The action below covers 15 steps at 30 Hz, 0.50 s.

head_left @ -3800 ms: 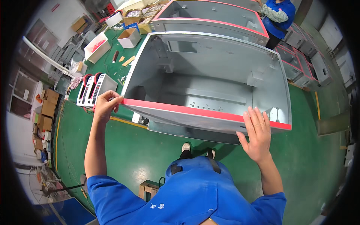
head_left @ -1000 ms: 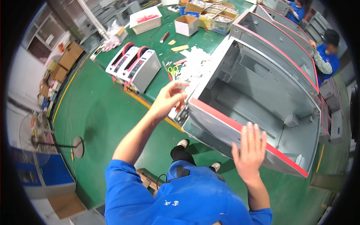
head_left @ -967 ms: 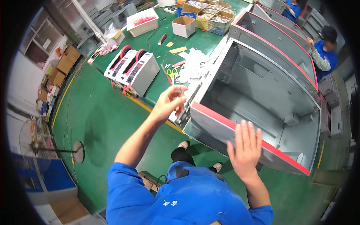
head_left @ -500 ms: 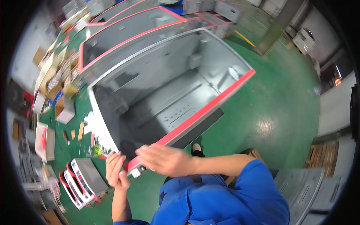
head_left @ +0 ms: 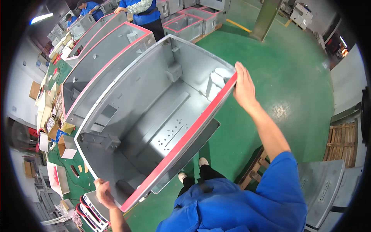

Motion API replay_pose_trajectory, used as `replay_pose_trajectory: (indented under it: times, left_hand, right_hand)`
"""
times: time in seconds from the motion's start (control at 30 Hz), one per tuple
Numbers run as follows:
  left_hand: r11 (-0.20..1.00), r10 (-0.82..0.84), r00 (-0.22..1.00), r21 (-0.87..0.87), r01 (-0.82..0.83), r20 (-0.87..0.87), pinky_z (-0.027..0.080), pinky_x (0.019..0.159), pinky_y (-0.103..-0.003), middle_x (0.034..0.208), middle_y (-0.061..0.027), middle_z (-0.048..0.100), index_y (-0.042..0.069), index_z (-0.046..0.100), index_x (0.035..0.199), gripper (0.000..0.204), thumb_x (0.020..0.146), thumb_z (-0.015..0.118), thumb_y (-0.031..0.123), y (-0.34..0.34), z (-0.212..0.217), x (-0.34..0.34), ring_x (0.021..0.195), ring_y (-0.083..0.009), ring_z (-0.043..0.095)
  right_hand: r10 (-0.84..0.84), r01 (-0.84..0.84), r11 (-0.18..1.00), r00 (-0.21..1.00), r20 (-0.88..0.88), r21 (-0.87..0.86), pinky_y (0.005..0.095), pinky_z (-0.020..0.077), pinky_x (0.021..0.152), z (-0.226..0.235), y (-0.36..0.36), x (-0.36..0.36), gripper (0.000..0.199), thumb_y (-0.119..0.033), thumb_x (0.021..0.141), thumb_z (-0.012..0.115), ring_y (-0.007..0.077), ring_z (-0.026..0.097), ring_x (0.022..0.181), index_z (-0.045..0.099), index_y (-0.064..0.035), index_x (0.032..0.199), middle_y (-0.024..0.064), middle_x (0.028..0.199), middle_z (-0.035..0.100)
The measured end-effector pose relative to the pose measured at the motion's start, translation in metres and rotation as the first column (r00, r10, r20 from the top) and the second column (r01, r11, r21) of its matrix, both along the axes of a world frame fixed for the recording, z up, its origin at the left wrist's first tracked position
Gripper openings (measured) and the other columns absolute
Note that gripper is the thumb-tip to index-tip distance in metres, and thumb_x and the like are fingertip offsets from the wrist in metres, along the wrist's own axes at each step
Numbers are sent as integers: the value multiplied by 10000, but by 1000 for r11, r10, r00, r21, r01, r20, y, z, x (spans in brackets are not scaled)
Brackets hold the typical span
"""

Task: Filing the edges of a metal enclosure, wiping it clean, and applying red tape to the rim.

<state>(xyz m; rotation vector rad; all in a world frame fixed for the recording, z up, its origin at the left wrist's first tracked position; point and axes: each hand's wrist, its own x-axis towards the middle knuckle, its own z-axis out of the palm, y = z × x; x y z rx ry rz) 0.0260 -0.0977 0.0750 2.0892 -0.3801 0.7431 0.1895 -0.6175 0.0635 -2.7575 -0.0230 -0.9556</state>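
Observation:
A large grey open-topped metal cabinet (head_left: 154,104) lies in front of me, with a perforated patch and bracket pieces inside. A red strip (head_left: 185,145) runs along its near rim; the other rims show bare pale metal. At the right end of that strip, my right hand (head_left: 244,87) is closed over the corner, fingers resting on the outer edge. My left hand (head_left: 104,193) grips the left rim close to the near left corner, its fingers curled over the edge. A dark flat panel (head_left: 193,154) sticks out below the near side of the cabinet.
Beyond stand more cabinets (head_left: 110,62) edged in red, where people in blue work; one person's hand (head_left: 120,10) rests on a rim. Boxes (head_left: 67,147) and scraps lie at left. A green pillar (head_left: 266,19), a pallet (head_left: 253,169) and metal panels (head_left: 322,185) are at right.
My right hand has gone from the near left corner to the far right end of the red strip. My left hand has moved down and left. The view has shifted, bringing people into sight.

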Motion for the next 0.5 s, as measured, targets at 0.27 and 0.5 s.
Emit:
replay_pose_trajectory:
  times: [0.27,0.5]
  left_hand:
    - [962,16,995,270,-42,98,332,619,-350,518,-34,362,14,610,812,445,863,277,305,-163,8,-48,554,-212,375]
    - [840,-389,918,435,324,69,386,635,-379,823,-109,519,-17,523,1073,611,760,533,508,-129,24,-38,718,-260,516]
  right_hand:
    - [26,-22,994,999,31,-109,361,286,1011,2,-52,64,384,-63,834,370,314,329,1215,370,24,1208,195,1294,354]
    - [246,-248,965,969,-30,-81,411,269,1019,9,83,-127,451,-2,769,404,356,320,1214,371,68,1213,231,1279,354]
